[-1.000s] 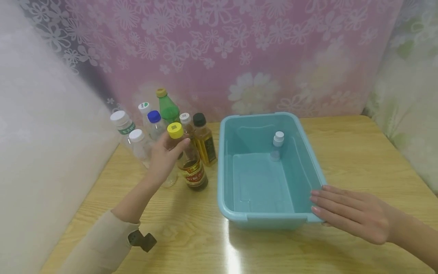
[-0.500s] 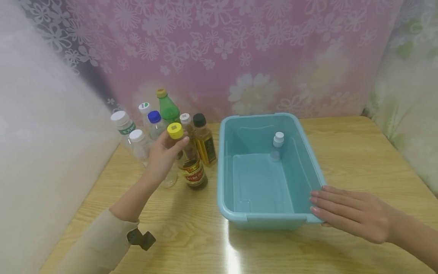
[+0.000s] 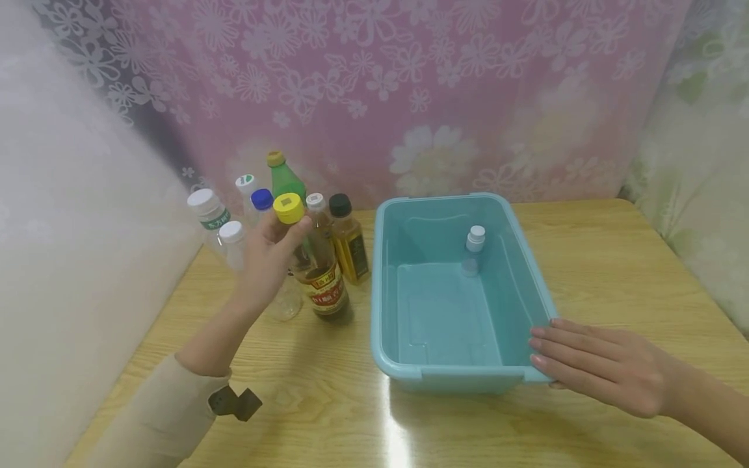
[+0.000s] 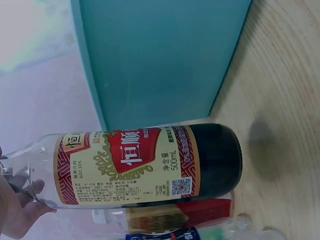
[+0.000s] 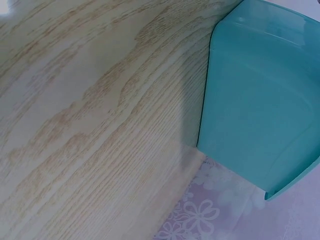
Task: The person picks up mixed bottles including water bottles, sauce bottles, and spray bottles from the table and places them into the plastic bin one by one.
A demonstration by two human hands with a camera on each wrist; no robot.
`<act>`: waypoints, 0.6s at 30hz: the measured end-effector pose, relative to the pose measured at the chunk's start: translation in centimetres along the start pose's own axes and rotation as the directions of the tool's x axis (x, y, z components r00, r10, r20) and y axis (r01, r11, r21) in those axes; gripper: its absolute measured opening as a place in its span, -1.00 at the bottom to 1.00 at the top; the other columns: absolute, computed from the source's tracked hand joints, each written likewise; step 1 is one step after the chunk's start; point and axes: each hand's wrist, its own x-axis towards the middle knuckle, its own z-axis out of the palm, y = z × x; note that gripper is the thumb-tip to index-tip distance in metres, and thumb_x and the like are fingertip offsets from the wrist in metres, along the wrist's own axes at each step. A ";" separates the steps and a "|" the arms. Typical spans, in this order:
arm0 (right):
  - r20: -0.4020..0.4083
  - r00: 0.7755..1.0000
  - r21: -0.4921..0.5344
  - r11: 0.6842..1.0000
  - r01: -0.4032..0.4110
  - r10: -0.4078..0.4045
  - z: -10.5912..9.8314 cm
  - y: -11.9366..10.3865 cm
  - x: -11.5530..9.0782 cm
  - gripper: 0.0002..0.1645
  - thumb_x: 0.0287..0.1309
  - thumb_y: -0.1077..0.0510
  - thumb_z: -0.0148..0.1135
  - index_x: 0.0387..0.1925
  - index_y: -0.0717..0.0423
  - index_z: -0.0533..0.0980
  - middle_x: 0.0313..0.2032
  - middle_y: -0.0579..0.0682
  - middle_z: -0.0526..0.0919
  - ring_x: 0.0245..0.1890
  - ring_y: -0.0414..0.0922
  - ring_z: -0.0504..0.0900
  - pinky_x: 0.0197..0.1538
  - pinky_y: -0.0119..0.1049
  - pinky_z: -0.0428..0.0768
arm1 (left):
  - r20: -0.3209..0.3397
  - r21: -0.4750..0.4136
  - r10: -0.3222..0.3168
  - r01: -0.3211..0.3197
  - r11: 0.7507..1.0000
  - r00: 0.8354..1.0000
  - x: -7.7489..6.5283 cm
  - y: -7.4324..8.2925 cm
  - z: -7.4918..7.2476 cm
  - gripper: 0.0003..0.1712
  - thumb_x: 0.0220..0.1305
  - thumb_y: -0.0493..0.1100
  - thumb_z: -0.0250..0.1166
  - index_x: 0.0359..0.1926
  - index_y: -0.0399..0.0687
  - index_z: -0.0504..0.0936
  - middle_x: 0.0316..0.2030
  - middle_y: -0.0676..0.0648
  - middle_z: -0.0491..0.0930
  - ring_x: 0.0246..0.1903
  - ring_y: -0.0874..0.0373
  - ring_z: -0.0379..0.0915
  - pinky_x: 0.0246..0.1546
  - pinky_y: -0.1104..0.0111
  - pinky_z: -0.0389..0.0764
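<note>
In the head view my left hand (image 3: pixel 264 260) grips the neck of a yellow-capped vinegar bottle (image 3: pixel 328 290), just under the cap. The bottle is part full of dark liquid, with a red and cream label (image 4: pixel 125 167). Its base stands off the wood in the left wrist view, a shadow apart from it. My right hand (image 3: pixel 608 365) rests with straight fingers on the front right corner of a teal plastic tub (image 3: pixel 462 374). Inside the tub, a small clear bottle with a white cap (image 3: pixel 476 239) stands by the right wall.
Left of the tub, several bottles crowd together: a green one (image 3: pixel 287 182), an oil bottle with a black cap (image 3: pixel 351 250), one with a blue cap (image 3: pixel 261 199) and white-capped clear ones (image 3: pixel 232 237). All stand on a wooden table (image 3: pixel 328 403) before a floral curtain (image 3: pixel 351 84).
My left hand has raised the vinegar bottle slightly and shifted it a little left, tilting its top leftward. The right hand and the tub have stayed in place.
</note>
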 end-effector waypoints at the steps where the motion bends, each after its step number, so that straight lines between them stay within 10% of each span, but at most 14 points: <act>1: 0.002 1.000 -0.002 1.000 0.000 0.000 0.0 0.0 0.0 -0.68 0.35 0.28 0.01 -0.05 0.49 0.52 -0.09 0.29 0.64 0.02 0.08 0.61 0.24 -0.14 0.44 | 0.005 -0.011 0.013 -0.013 1.000 1.000 0.0 0.3 0.0 -0.52 0.36 -0.02 0.14 0.19 -0.18 0.41 0.12 -0.14 0.51 0.15 0.11 0.42 0.23 0.18 0.38; 18: -0.031 1.000 0.010 1.000 0.003 -0.003 0.2 0.1 0.0 -0.68 0.34 0.29 0.01 -0.06 0.51 0.52 -0.09 0.30 0.64 0.02 0.09 0.61 0.24 -0.14 0.44 | 0.013 0.024 0.143 -0.143 0.989 0.990 0.4 5.3 -0.4 -0.70 0.40 -0.07 0.10 0.01 -0.15 0.48 -0.04 -0.07 0.61 0.06 0.10 0.49 0.22 0.22 0.40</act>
